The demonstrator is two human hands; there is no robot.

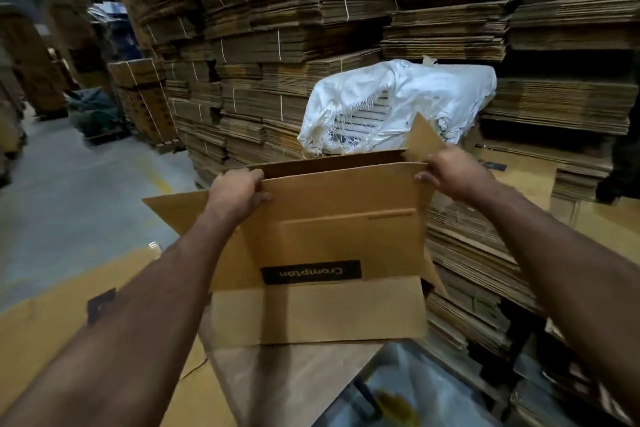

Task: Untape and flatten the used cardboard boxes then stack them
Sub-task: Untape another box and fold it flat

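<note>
Both hands hold one cardboard box (332, 236) up in front of the body: the left hand (239, 194) grips the top edge of the near panel at its left corner, thumb on the near face, fingers curled over the rim, and the right hand (446, 168) pinches the same edge at the right corner. The box is nearly collapsed, with a narrow slot between near and far panels along the top, side flaps sticking out left and upper right, and a bottom flap hanging loose below an upside-down black label (311, 272). I see no tape on it from here. To finish flattening, I would judge it best to press the two panels together along existing creases, fold the loose flaps in line with the panels, and keep the grip at the corners so the sheet does not twist. Below the box lie flattened sheets (52, 322), seemingly the stack it will join, on the concrete floor (69, 191). Behind rise tall walls of tied, flattened cardboard bundles (277, 45), one bundle wrapped in a torn white sack (398, 97); the room is a dim warehouse.
</note>
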